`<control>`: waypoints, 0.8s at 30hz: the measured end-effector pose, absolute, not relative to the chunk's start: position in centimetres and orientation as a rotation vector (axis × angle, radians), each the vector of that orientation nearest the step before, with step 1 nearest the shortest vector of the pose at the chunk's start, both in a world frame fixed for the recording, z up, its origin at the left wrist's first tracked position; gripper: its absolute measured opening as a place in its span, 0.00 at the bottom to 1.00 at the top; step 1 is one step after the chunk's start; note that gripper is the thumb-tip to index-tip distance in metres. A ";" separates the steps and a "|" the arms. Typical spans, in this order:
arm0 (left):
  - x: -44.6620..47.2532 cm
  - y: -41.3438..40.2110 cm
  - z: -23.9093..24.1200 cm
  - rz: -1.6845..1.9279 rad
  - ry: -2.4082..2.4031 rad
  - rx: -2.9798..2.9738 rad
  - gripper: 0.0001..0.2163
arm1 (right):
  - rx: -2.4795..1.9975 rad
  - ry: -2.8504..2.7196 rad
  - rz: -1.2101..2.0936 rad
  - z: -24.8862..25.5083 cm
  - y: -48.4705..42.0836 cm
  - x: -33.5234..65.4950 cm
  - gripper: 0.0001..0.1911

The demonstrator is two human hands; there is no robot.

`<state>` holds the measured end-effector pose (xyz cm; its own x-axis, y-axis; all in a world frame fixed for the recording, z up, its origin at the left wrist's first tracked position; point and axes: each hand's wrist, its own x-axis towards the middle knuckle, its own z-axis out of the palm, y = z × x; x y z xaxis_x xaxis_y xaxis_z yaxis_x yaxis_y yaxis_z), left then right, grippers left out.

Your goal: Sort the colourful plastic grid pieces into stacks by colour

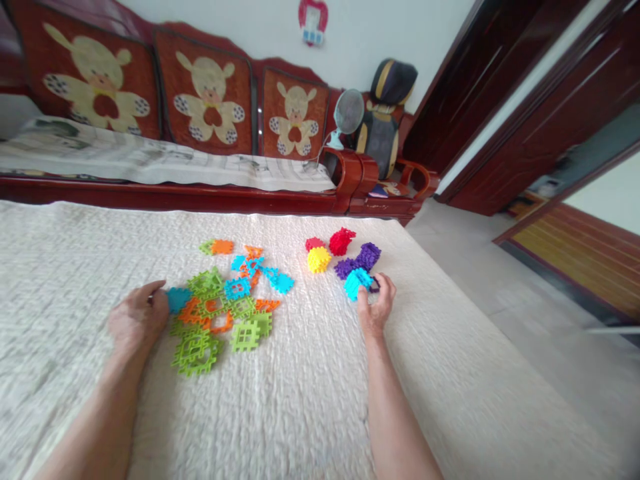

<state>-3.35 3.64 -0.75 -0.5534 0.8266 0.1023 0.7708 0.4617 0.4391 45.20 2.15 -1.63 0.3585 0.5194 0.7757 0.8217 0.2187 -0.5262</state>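
A heap of flat plastic interlocking tiles, green, orange and blue, lies on a cream quilted bed cover. My left hand rests at the heap's left edge, fingers curled on a blue tile. To the right stand assembled cubes: a red cube, a yellow cube, purple cubes. My right hand pinches a light blue cube beside the purple ones.
A dark red wooden sofa with bear-print cushions runs along the far side. A small fan and a backpack sit at its right end. The cover's right edge drops to a tiled floor by dark doors.
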 end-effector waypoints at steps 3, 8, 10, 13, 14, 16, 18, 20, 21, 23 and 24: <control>-2.9 3.3 -0.2 0.712 2.534 1.460 0.22 | -1.357 -1.305 -0.402 -0.6 1.8 44.7 0.23; -2.6 3.3 -0.4 0.790 2.534 1.495 0.20 | -1.203 -1.468 -0.321 0.5 0.7 40.3 0.18; -2.7 3.4 -0.7 0.813 2.536 1.493 0.20 | -1.110 -1.649 -0.167 0.6 0.5 37.2 0.17; -2.7 3.4 -1.1 0.876 2.520 1.508 0.20 | -1.010 -1.941 0.136 0.8 1.0 32.1 0.17; -2.8 3.4 -1.2 0.896 2.514 1.511 0.20 | -0.991 -2.017 0.207 0.9 1.5 30.5 0.18; -2.8 3.4 -1.3 0.920 2.510 1.508 0.20 | -0.982 -2.125 0.316 1.1 2.8 27.7 0.20; -2.8 3.4 -1.4 0.924 2.514 1.496 0.20 | -0.998 -2.212 0.394 1.4 4.3 25.6 0.22; -2.8 3.4 -1.4 0.918 2.520 1.486 0.20 | -1.031 -2.290 0.443 1.5 5.6 24.2 0.25; -2.8 3.4 -1.4 0.914 2.521 1.485 0.20 | -1.049 -2.324 0.455 1.5 6.1 23.8 0.26; -2.8 3.5 -1.4 0.914 2.523 1.489 0.20 | -1.071 -2.387 0.459 1.3 6.7 23.4 0.28; -2.8 3.4 -1.4 0.919 2.525 1.491 0.20 | -1.071 -2.414 0.452 1.2 6.9 23.4 0.28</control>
<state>-2.78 3.45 -1.36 -0.5272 0.8170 0.2336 0.7760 0.3509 0.5241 23.40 6.88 1.20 -0.5920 0.7580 0.2740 0.6074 0.6430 -0.4665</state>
